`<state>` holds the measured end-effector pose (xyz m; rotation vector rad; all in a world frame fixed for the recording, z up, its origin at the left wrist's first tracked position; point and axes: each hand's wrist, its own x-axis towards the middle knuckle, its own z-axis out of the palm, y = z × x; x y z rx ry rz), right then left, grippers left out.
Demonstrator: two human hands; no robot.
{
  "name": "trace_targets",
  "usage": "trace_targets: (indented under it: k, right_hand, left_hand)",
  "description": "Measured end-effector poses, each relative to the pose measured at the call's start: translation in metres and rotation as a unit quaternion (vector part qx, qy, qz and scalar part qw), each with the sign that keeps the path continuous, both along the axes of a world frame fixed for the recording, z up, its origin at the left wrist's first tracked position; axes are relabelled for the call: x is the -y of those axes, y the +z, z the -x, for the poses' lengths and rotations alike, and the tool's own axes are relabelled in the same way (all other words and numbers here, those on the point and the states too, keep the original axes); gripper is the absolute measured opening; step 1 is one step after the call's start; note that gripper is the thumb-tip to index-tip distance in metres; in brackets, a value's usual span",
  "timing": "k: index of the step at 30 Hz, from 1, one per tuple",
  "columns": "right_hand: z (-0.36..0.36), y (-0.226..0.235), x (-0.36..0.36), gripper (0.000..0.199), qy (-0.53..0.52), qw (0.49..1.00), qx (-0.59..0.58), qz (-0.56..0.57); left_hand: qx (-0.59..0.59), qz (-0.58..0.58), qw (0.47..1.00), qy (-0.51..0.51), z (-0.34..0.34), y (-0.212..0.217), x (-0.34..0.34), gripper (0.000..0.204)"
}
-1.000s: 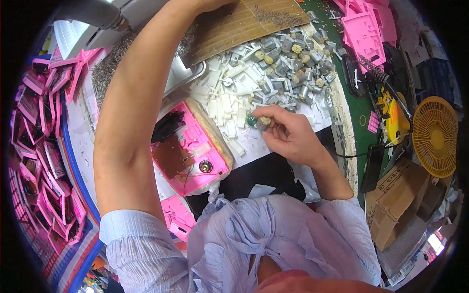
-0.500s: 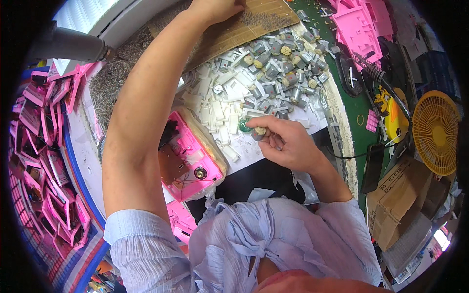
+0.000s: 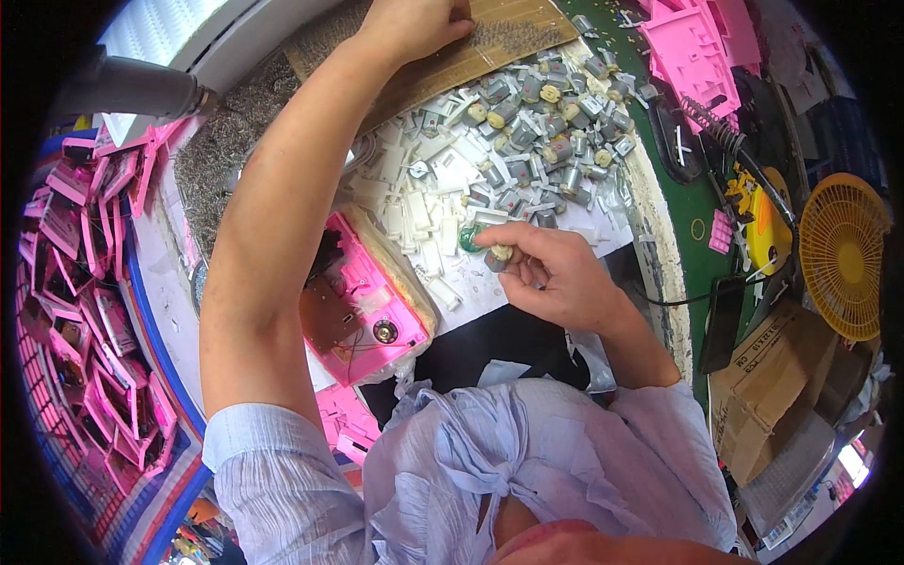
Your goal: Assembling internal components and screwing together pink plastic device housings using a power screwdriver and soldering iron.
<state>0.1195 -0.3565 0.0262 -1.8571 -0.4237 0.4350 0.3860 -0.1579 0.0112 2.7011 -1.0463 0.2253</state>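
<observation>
My left hand (image 3: pixel 419 26) reaches to the far side, over a cardboard sheet (image 3: pixel 513 55) strewn with tiny dark pieces, probably screws. Its fingers are curled together at the upper picture edge; what they pinch, if anything, is too small to make out. Nearer me, my right hand (image 3: pixel 556 278) grips a small grey motor (image 3: pixel 496 260) with a cream-coloured cap between thumb and fingers. A green round piece (image 3: pixel 469 238) lies by its fingertips. To the left of this hand sits an open pink plastic housing (image 3: pixel 403 350) with a round metal part and thin wires inside.
Many small motors (image 3: pixel 556 151) and white plastic pieces (image 3: pixel 428 207) are heaped on white paper. Pink housings (image 3: pixel 104 367) fill a striped bag at left. On the right are a phone (image 3: pixel 721 325), a yellow fan (image 3: pixel 843 259), a cardboard box (image 3: pixel 772 377) and pink parts (image 3: pixel 692 61).
My left fingers have come slightly lower over the cardboard and curled in more. My right hand keeps the motor in nearly the same place.
</observation>
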Motion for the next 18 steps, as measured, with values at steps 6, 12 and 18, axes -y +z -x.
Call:
trace_targets:
  k: [6, 12, 18]
  right_hand:
    - [0.002, -0.003, 0.004, 0.04, -0.024, 1.0, -0.003, 0.011]
    - [0.003, -0.01, 0.004, 0.04, -0.047, 0.999, -0.014, -0.008]
    - [-0.003, -0.012, 0.002, 0.035, -0.056, 0.998, 0.008, 0.032]
  left_hand:
    - [0.032, -0.012, 0.999, 0.041, 0.002, -0.011, 0.01, 0.019]
    - [0.044, -0.032, 0.994, 0.099, 0.008, -0.014, 0.01, 0.018]
    - [0.004, 0.066, 0.991, 0.115, 0.004, -0.008, 0.005, 0.017]
